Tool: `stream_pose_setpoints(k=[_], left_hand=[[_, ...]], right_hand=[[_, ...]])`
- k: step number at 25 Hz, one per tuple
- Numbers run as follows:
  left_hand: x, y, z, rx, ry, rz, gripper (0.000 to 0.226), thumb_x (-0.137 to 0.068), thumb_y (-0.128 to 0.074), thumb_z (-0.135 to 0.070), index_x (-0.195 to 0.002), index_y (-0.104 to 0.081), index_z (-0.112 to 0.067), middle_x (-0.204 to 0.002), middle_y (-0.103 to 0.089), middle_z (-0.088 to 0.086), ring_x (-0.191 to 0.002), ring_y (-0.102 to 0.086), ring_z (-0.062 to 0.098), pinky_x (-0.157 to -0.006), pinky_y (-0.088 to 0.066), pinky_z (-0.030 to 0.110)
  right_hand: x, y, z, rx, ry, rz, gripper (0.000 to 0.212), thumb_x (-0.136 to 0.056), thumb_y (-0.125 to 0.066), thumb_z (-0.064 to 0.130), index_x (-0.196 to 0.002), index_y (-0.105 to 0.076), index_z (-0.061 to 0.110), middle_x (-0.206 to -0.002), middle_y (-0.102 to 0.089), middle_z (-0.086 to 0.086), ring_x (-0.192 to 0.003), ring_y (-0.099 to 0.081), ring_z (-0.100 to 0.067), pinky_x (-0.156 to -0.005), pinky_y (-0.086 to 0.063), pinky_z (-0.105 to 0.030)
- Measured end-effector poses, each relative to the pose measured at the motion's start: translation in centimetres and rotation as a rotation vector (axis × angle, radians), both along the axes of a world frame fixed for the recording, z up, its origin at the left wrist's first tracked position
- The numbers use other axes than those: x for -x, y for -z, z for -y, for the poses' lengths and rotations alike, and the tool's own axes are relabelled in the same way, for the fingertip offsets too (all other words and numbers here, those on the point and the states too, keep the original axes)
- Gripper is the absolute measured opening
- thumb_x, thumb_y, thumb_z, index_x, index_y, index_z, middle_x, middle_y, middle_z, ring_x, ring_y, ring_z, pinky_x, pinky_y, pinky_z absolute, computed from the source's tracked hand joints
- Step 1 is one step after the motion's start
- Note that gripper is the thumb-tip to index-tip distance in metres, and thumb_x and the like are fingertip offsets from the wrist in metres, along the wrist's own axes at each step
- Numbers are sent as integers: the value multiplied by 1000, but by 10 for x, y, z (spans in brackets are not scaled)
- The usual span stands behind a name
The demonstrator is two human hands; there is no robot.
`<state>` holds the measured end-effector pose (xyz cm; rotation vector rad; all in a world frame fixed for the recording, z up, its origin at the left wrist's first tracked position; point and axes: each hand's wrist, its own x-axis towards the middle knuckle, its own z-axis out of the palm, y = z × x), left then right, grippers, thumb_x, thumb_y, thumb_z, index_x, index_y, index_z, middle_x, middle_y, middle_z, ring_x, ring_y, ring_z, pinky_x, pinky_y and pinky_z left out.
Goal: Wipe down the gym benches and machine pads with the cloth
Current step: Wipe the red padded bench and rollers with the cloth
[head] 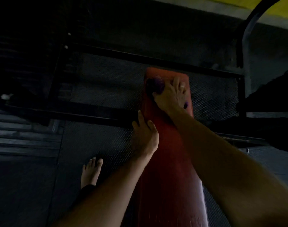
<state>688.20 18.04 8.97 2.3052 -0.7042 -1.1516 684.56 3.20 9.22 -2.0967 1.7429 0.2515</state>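
Note:
A long red padded bench [169, 158] runs away from me through the middle of the dim view. My right hand [170, 95], with a ring on one finger, presses a dark purple cloth [155, 85] onto the far end of the pad; a bit of cloth also shows at the hand's right side. My left hand [144, 136] rests on the bench's left edge about halfway along, fingers fairly straight and wrapped a little over the side.
Dark textured rubber floor [94, 141] lies left of the bench, with my bare foot [91, 172] on it. Black metal frame bars [140, 58] cross behind the bench. A curved black tube [248, 30] and a yellow wall stand at the top right.

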Motion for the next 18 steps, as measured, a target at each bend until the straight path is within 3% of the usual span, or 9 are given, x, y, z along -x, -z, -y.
stream_pose_setpoints(k=[2,6,8,10,12,13,18], left_hand=[[-3,8,16,23,18,47,58,-107,-29,-36,-161,-10,-23,-152,-30,13,-113,-57,33,-83,-54,45],[-2,15,24,25,61,79,59,-107,-30,-36,-161,-11,-21,-152,-31,12,-125,-50,35,-95,-50,50],[-4,17,27,5,69,129,61,-107,-31,-37,-161,-10,-21,-157,-25,11,-135,-40,34,-101,-43,49],[-5,16,26,-4,110,179,62,-106,-31,-38,-161,-10,-18,-162,-19,10,-143,-26,32,-110,-34,48],[-5,16,26,3,128,200,62,-106,-31,-37,-161,-8,-17,-165,-16,9,-148,-20,30,-117,-25,47],[-7,17,28,0,137,206,63,-106,-30,-38,-161,-7,-18,-165,-16,8,-149,-18,29,-119,-21,47],[-25,27,60,4,185,203,61,-107,-27,-39,-162,-6,-22,-165,-23,5,-151,-20,26,-122,-12,46]], right_hand=[[-3,2,4,-19,-76,87,78,-93,-64,52,-157,-30,24,-167,-16,-11,-152,-15,-39,-123,-15,-51],[44,2,-29,97,-340,275,55,-94,-66,44,-145,-50,30,-157,-37,1,-142,-33,-28,-115,-26,-40],[57,10,-15,173,-241,240,54,-95,-65,41,-146,-50,30,-156,-40,-1,-139,-37,-31,-111,-33,-44],[44,21,14,189,21,163,58,-94,-64,39,-148,-46,29,-154,-39,-6,-134,-40,-36,-105,-41,-49],[20,21,34,124,196,144,59,-95,-61,37,-150,-43,29,-153,-37,-10,-136,-37,-38,-109,-37,-53],[11,19,34,100,184,160,58,-95,-60,37,-150,-43,29,-153,-36,-10,-138,-36,-36,-112,-34,-55],[53,2,0,23,-290,317,54,-93,-70,35,-144,-53,30,-154,-39,0,-139,-34,-28,-109,-31,-41]])
